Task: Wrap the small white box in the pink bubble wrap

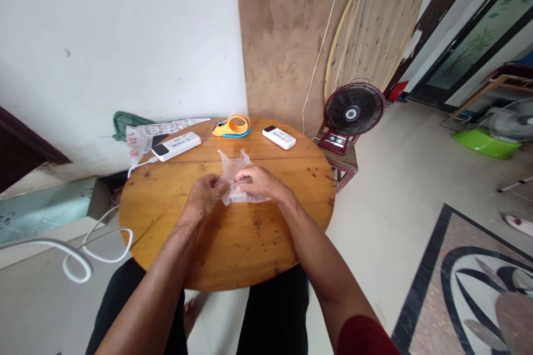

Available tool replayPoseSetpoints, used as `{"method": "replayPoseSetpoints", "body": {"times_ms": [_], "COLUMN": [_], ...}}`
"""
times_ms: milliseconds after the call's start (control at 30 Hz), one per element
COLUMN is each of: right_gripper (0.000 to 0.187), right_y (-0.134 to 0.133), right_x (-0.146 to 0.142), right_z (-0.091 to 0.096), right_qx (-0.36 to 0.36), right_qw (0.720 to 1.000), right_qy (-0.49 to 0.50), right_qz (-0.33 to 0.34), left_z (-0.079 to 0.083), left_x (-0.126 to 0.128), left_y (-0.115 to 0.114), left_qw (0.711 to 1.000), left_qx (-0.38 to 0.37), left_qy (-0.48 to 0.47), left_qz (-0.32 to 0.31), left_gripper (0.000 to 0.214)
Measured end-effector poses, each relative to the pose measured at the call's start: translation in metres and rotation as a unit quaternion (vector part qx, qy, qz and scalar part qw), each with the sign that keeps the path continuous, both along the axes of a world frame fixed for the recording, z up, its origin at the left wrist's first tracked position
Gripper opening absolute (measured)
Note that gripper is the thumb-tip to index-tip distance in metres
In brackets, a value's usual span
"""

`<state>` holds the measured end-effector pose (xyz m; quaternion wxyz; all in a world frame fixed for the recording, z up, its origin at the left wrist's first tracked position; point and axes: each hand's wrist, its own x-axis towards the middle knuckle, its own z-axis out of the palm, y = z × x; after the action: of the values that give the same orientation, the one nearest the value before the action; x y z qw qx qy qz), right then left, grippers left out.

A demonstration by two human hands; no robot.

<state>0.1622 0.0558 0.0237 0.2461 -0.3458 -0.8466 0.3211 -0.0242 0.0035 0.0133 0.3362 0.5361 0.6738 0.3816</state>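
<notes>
A thin, clear plastic bag point(231, 162) lies crumpled near the middle of the round wooden table point(250, 255). Inside or under its film is a small whitish block point(237, 197), whose kind I cannot make out. My left hand point(205, 195) pinches the bag's left edge between thumb and fingers. From the right, my right hand point(259, 182) reaches over the bag, its fingers curled and pinching the film above the block. Part of the bag spreads out beneath my right wrist.
Along the table's far side are a white device with a cable point(177, 146), an orange tape dispenser point(231, 126) and a second white device point(279, 137). A fan point(353, 113) stands on a stool to the right. A white cable point(75, 255) loops at left.
</notes>
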Motion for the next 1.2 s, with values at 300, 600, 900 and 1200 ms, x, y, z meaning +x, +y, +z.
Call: {"method": "replayPoseSetpoints", "body": {"times_ms": [300, 600, 900, 1200], "right_gripper": [0.021, 0.022, 0.027, 0.016], "right_y": [-0.003, -0.005, 0.002, 0.005], "right_x": [-0.002, 0.004, 0.010, 0.013], "right_z": [0.005, 0.014, 0.007, 0.002], "right_qx": [0.007, -0.001, 0.017, 0.013], "right_qw": [1.000, 0.999, 0.999, 0.995], "right_qy": [-0.026, -0.033, -0.020, 0.009], "right_qz": [-0.007, 0.003, -0.047, -0.097], "left_z": [0.029, 0.036, -0.001, -0.016], "left_x": [0.017, 0.005, 0.010, 0.010], "left_y": [-0.011, -0.013, -0.012, -0.005], "left_qw": [0.992, 0.958, 0.929, 0.881], "left_qx": [-0.012, 0.040, 0.216, 0.347], "left_qy": [0.073, 0.142, 0.240, 0.261], "left_qz": [-0.099, -0.245, -0.183, -0.186], "left_gripper": [0.026, 0.030, 0.027, 0.025]}}
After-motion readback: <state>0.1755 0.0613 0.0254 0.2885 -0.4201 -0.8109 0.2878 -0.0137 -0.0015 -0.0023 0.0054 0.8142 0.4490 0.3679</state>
